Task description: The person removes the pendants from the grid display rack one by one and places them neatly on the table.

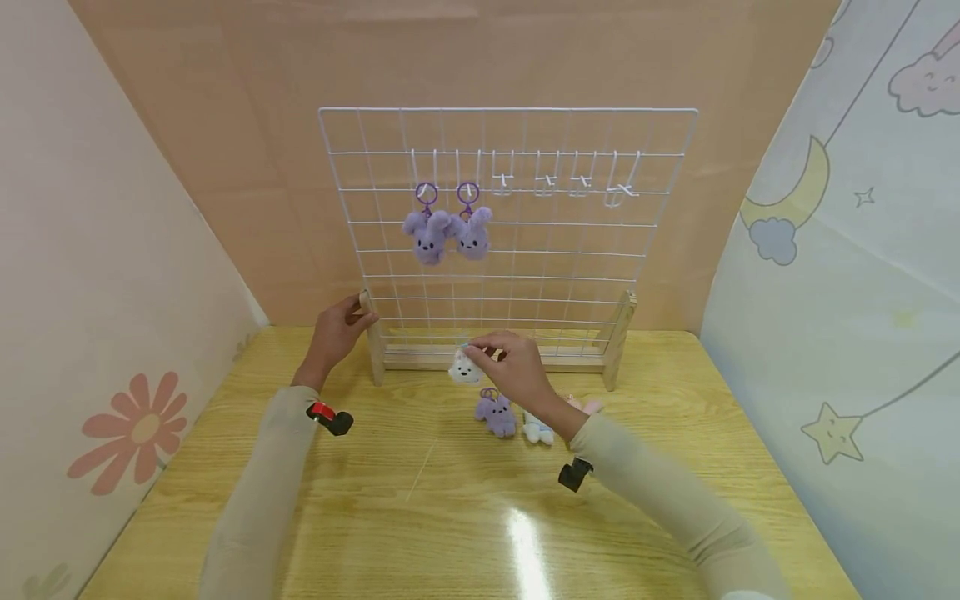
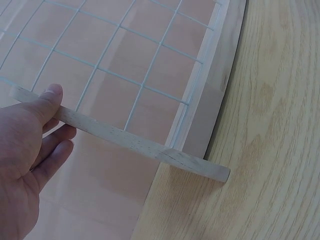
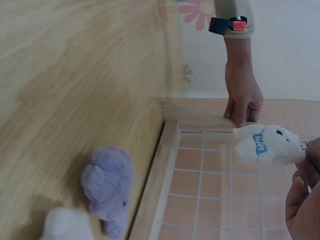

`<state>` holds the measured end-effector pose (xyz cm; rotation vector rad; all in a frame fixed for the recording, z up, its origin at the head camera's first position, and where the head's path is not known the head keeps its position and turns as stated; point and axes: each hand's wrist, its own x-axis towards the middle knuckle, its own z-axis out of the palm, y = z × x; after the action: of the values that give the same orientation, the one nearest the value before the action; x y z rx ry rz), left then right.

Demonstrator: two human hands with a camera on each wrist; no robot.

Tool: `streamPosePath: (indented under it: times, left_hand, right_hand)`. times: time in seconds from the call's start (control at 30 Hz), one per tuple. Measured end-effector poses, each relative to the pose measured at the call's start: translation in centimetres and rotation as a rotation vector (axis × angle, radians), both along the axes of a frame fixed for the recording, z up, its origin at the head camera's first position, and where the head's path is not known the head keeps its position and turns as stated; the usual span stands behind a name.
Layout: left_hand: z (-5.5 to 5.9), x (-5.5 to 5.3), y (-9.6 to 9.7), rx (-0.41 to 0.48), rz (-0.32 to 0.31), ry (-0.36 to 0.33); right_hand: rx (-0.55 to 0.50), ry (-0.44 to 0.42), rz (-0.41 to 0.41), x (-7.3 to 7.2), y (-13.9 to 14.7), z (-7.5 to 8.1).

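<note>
My right hand (image 1: 516,367) pinches the ring end of a small white plush keychain (image 3: 267,145), in front of the lower part of the wire grid rack (image 1: 510,109). Blue lettering marks the plush's front in the right wrist view. At the rack's left side, my left hand (image 1: 335,333) grips the upper end of its wooden leg (image 2: 120,136), thumb on one side and fingers on the other. Two purple plush keychains (image 1: 429,237) hang by purple rings from hooks at the left of the hook row. Below my right hand, another purple plush keychain (image 1: 497,415) lies on the table.
Several white hooks (image 1: 547,182) continue the row to the right of the hanging plushes. A white plush (image 1: 537,429) and a pinkish one (image 1: 591,407), partly hidden by my right forearm, lie on the wooden table (image 1: 375,533). Printed panels (image 1: 847,333) flank the table.
</note>
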<state>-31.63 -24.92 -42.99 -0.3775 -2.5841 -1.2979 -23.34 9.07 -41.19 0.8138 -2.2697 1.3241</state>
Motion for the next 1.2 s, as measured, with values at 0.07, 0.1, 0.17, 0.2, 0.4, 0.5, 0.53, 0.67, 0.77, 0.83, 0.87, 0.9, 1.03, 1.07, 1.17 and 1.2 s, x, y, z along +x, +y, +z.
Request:
streamPosePath:
  times: [0.07,0.1,0.17,0.2,0.4,0.5,0.53,0.67,0.77,0.83,0.87,0.9,1.03,1.07,1.17,1.2]
  left_hand:
    - [0.0,0.0,0.0,0.000,0.000,0.000]
    - [0.0,0.0,0.0,0.001,0.001,0.000]
    - [-0.1,-0.1,0.0,0.004,0.001,-0.001]
    - [-0.1,-0.1,-0.1,0.003,0.001,0.001]
    - [-0.1,0.0,0.0,-0.006,0.004,0.005]
    - [-0.1,0.0,0.0,-0.007,0.005,0.004]
    - [-0.1,0.0,0.0,-0.008,0.004,0.005]
    - [-0.1,0.0,-0.1,-0.011,0.000,0.010]
    - [-0.1,0.0,-0.1,-0.007,-0.001,0.006]
    - [-0.2,0.0,-0.1,0.002,-0.001,-0.002]
    - [-0.2,0.0,-0.1,0.005,-0.001,-0.007]
    - [-0.2,0.0,-0.1,0.007,0.000,-0.012]
    - [-0.3,0.0,-0.1,0.012,0.000,-0.021]
    - [-0.3,0.0,-0.1,0.011,0.000,-0.020]
    - [-0.3,0.0,-0.1,0.013,0.001,-0.015]
    - [-0.3,0.0,-0.1,0.012,0.003,-0.013]
  right_hand:
    - [0.007,-0.014,0.006,0.2,-0.1,-0.6]
    - [0.011,-0.022,0.008,0.3,-0.2,-0.9]
    - [0.014,-0.041,0.017,0.5,-0.3,-1.5]
    - [0.018,-0.053,0.018,0.6,-0.4,-1.8]
    - [0.043,-0.104,0.018,1.3,-0.8,-3.4]
    - [0.051,-0.125,0.028,1.5,-1.0,-4.1]
    - [0.056,-0.134,0.030,1.6,-1.0,-4.3]
    - [0.070,-0.172,0.049,2.0,-1.2,-5.0]
    - [0.090,-0.189,0.062,2.3,-1.2,-5.6]
    - [0.099,-0.186,0.072,2.5,-1.2,-5.9]
    - [0.101,-0.187,0.077,2.6,-1.2,-6.1]
    - [0.106,-0.192,0.078,2.7,-1.2,-6.3]
    - [0.116,-0.213,0.084,3.0,-1.3,-6.8]
    - [0.118,-0.221,0.086,3.0,-1.3,-6.9]
    - [0.125,-0.232,0.089,3.1,-1.3,-7.1]
    - [0.128,-0.232,0.089,3.1,-1.3,-7.2]
